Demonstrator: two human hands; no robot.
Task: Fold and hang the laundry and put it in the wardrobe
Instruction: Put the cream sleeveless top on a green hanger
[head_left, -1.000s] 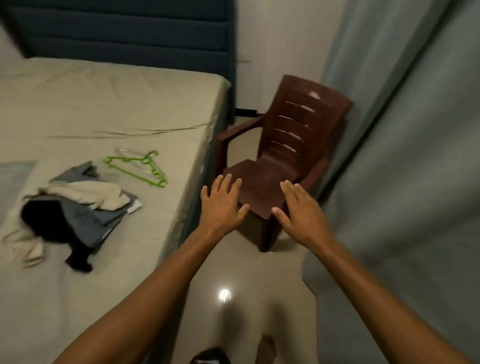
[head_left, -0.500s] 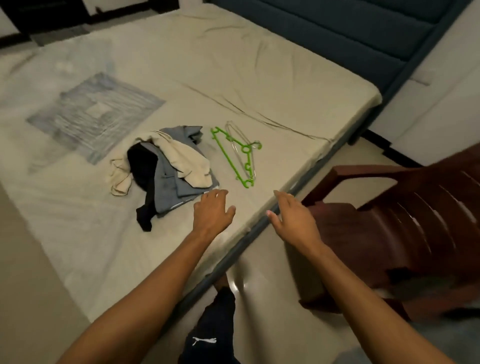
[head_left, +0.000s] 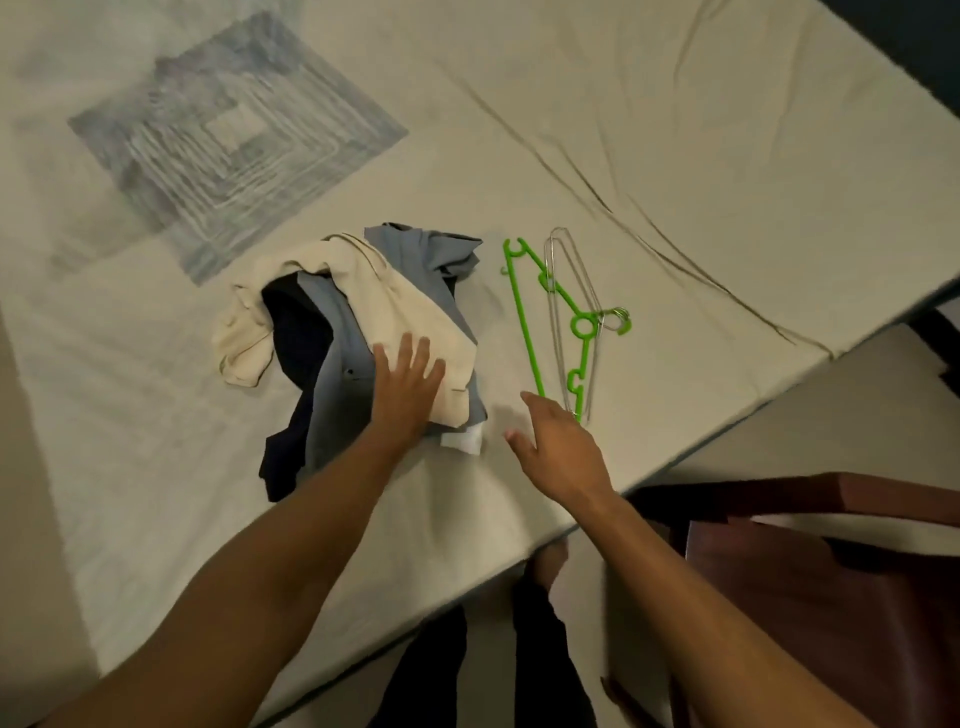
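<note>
A heap of laundry lies on the bed (head_left: 675, 130): a cream garment (head_left: 374, 291) on top, a grey-blue shirt (head_left: 415, 254) and a black piece (head_left: 296, 332) beneath. My left hand (head_left: 405, 384) lies over the near edge of the heap with fingers spread and straight. To the right of the heap sit a green plastic hanger (head_left: 524, 322) and a wire hanger (head_left: 571, 291), overlapping. My right hand (head_left: 556, 447) hovers open above the sheet, between the heap and the hangers' near ends, holding nothing.
A grey-blue square print (head_left: 234, 130) marks the sheet at the far left. A dark brown plastic chair (head_left: 810, 597) stands at the lower right, close to the bed's near edge (head_left: 691, 457). My dark-trousered legs (head_left: 441, 675) are against that edge.
The view has swung from the chair to the bed. Both hands have moved forward over the sheet; the left one has reached the heap, the right one the hangers' near ends.
</note>
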